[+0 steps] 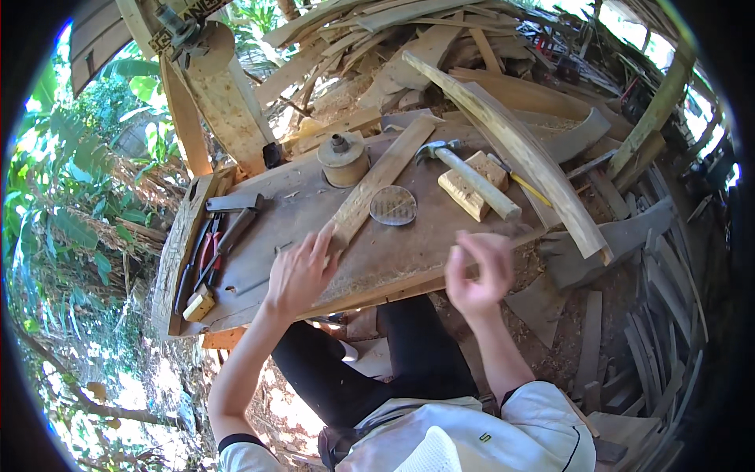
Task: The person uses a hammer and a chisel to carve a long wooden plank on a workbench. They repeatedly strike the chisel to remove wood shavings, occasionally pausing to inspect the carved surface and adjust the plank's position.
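My left hand point(300, 271) lies with fingers stretched out over the near end of a narrow wooden board point(385, 177), pressing on it from above. Slightly blurred, my right hand point(481, 274) is raised in front of the workbench's near edge, thumb and fingers curled together. Whatever may be between them is too small to make out. Between the board and my right hand is a round, clear disc point(393, 206) on the benchtop point(314, 252). Farther right, a claw hammer point(476, 179) leans across a wooden block point(472, 189), beside a yellow pencil point(528, 187).
A round wooden pot with a dark spout point(344, 160) stands at the back. Red-handled pliers point(211, 250), a hatchet-like tool point(234, 224) and a small block point(199, 305) lie left. A long timber strip point(519, 149) slants over the right side; scrap wood point(425, 63) is piled behind.
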The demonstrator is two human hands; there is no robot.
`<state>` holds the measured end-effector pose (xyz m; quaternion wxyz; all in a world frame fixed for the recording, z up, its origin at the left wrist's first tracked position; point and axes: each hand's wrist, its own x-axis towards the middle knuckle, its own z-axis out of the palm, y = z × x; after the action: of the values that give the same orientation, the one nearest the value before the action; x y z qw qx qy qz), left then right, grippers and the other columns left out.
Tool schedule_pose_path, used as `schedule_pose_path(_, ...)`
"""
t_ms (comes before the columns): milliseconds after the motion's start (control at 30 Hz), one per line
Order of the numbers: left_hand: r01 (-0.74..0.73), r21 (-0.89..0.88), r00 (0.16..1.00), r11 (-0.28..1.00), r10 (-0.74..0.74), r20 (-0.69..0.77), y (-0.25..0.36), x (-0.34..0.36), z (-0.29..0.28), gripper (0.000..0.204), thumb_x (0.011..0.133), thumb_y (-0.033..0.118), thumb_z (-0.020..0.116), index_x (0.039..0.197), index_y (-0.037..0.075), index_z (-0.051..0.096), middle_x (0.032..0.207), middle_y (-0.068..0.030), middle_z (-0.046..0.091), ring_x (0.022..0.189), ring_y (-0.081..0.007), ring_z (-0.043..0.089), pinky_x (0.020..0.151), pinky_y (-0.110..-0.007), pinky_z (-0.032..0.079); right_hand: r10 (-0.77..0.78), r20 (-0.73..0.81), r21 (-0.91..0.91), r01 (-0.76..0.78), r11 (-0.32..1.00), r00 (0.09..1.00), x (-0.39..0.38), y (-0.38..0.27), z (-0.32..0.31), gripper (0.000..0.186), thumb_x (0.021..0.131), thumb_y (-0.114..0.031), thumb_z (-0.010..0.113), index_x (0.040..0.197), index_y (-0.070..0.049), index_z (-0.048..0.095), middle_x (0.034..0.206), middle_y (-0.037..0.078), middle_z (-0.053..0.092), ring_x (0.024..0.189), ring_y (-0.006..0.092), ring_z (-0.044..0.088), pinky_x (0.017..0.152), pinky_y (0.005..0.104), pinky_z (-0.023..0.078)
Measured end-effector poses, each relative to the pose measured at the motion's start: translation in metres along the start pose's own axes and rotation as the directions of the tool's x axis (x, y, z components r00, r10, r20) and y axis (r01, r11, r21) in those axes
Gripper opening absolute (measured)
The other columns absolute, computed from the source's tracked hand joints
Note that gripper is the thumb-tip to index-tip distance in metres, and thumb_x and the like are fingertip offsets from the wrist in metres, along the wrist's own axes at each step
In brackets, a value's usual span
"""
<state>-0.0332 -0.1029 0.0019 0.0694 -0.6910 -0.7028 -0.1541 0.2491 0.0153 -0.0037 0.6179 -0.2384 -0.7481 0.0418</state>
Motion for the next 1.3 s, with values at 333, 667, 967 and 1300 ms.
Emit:
schedule_pose_path(333,0.192,-0.030,0.974,0.981,-0.187,0.130,-0.009,-0.046,0.002,0.058,0.084,0.022,0.077,0.138,0.010,0.061,0.088,-0.0168,0.073,0.079,-0.0379,0.071,0.071,-0.047,0.056,0.425,0.503,-0.461,-0.182,0.868,0.752,0.082,0.040,-0.047,0.051,0.089,-0.044,0.075,0.121,-0.004,0.067,0.106,0.020,0.072,0.099,0.0364,0.071,0.086,0.0467,0.055)
schedule_pose_path(667,0.237,-0.067,0.960,0.969,-0.223,0.169,-0.038,-0.052,-0.002,0.056,0.081,0.018,0.076,0.135,0.017,0.063,0.094,-0.0146,0.075,0.086,-0.0364,0.071,0.078,-0.047,0.058,0.382,0.531,-0.398,-0.175,0.900,0.756,0.080,0.045,-0.020,0.045,0.096,-0.039,0.070,0.114,0.003,0.066,0.083,0.021,0.073,0.082,0.0371,0.073,0.073,0.0478,0.056)
schedule_pose_path(967,0.262,0.002,0.953,0.965,-0.259,0.160,-0.035,-0.055,0.002,0.056,0.081,0.022,0.076,0.136,0.020,0.064,0.100,-0.0124,0.076,0.088,-0.0341,0.072,0.079,-0.046,0.058,0.620,0.222,0.339,-0.656,0.675,0.753,0.055,0.057,-0.035,0.036,0.106,-0.021,0.057,0.129,0.005,0.066,0.074,0.007,0.066,0.059,0.0118,0.065,0.052,0.0264,0.053)
schedule_pose_path(1300,0.276,-0.037,0.961,0.961,-0.274,0.035,-0.031,-0.054,0.007,0.051,0.079,0.017,0.079,0.128,0.020,0.070,0.085,-0.0138,0.074,0.078,-0.0355,0.071,0.072,-0.044,0.057,0.264,0.667,0.678,-0.714,0.172,0.697,0.028,0.008,-0.038,0.061,0.102,-0.018,0.061,0.152,0.007,0.038,0.078,0.005,0.064,0.053,0.0109,0.056,0.045,0.0237,0.048)
